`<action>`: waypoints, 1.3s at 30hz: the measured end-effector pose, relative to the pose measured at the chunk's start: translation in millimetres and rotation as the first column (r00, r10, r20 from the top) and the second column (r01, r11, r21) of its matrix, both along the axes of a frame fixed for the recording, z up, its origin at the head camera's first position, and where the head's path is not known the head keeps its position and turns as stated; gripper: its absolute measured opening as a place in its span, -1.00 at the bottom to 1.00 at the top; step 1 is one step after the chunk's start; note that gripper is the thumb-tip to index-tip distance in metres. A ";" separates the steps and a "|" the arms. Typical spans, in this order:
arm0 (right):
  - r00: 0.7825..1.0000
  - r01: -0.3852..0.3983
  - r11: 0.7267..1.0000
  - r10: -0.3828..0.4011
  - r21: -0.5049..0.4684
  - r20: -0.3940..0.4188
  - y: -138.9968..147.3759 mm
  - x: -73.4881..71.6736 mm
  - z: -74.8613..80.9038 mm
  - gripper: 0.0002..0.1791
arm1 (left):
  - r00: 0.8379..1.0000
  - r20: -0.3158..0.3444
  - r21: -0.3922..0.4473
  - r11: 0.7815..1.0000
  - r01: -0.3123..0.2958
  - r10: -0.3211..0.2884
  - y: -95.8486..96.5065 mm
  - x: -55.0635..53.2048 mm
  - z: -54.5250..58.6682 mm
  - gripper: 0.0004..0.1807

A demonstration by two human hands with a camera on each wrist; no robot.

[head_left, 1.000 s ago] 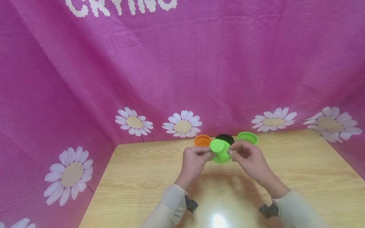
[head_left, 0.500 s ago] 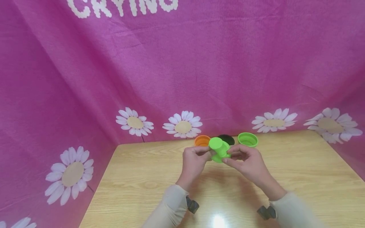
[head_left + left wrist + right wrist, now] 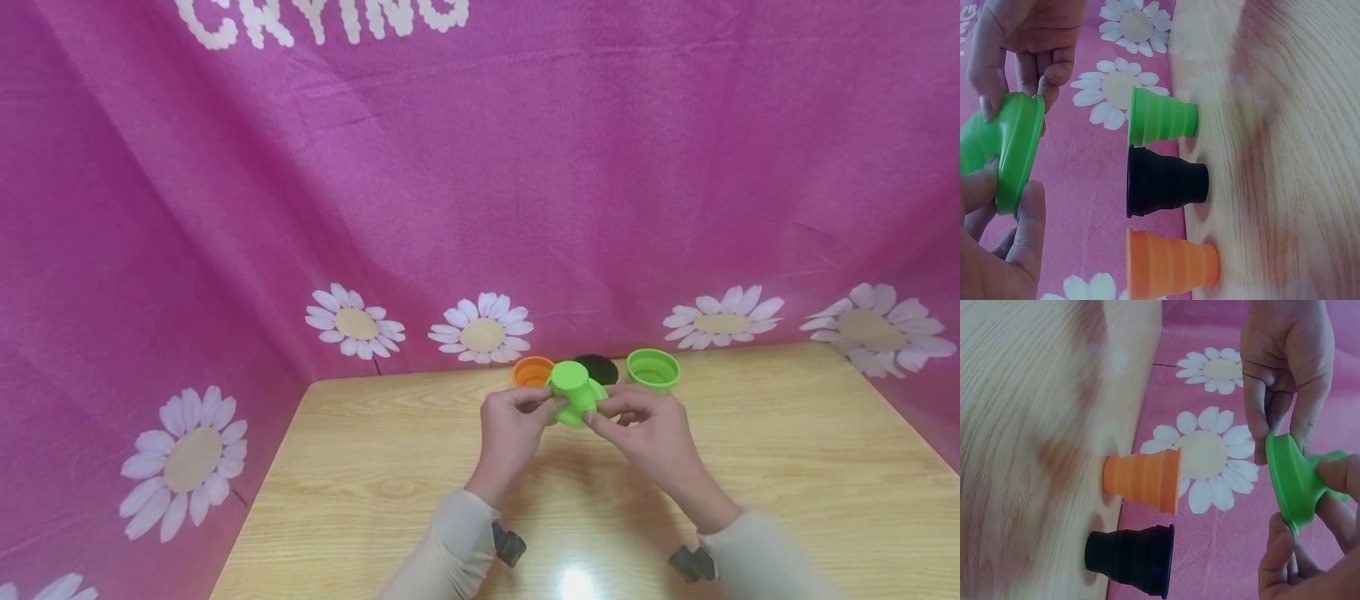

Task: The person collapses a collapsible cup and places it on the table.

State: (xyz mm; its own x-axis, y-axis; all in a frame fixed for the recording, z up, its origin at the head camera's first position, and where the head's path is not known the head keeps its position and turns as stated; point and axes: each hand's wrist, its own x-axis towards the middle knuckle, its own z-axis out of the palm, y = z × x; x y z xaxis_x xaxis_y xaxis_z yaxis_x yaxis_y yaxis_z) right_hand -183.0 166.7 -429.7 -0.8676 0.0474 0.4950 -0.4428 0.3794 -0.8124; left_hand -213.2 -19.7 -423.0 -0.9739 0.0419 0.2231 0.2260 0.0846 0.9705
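Observation:
Both hands hold a light-green collapsible cup (image 3: 572, 387) above the table, its small round base turned up in the head view. My left hand (image 3: 510, 429) pinches the cup's wide rim on the left, thumb on the near side. From the right, my right hand (image 3: 654, 429) pinches the cup wall, with fingertips close to the narrow part. In the left wrist view the held cup (image 3: 1019, 150) looks dented along its side, its rim bent out of round. The right wrist view shows the cup's wall (image 3: 1294, 481) flared out wide at the rim.
Three ribbed cups stand mouth up along the table's back edge: an orange cup (image 3: 1172, 262), a black cup (image 3: 1166, 181) and a green cup (image 3: 1163, 115). Behind them hangs a pink cloth (image 3: 480, 208) with white daisies. The wooden table (image 3: 360, 500) spreads out below both hands.
My right hand has shifted left, its fingers going from the rim's edge onto the cup wall. The cup's base has tipped slightly upward. The left hand has kept its pinch.

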 end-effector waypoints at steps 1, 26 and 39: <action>1.000 0.022 1.000 -0.022 0.013 -0.001 -0.8 0.2 0.2 -0.87 | 1.000 -0.005 -0.004 1.000 -0.004 0.004 0.5 0.3 0.0 -0.79; 0.971 0.231 0.942 -0.206 0.244 -0.124 -9.9 -1.8 10.7 -0.93 | 0.929 -0.370 -0.131 0.990 -0.051 -0.001 3.4 3.2 -3.2 -0.79; 0.953 0.272 0.913 -0.212 0.302 -0.219 -11.4 -5.2 11.0 -0.87 | 0.833 -0.547 -0.302 0.948 -0.101 -0.086 2.4 4.0 -1.3 -0.73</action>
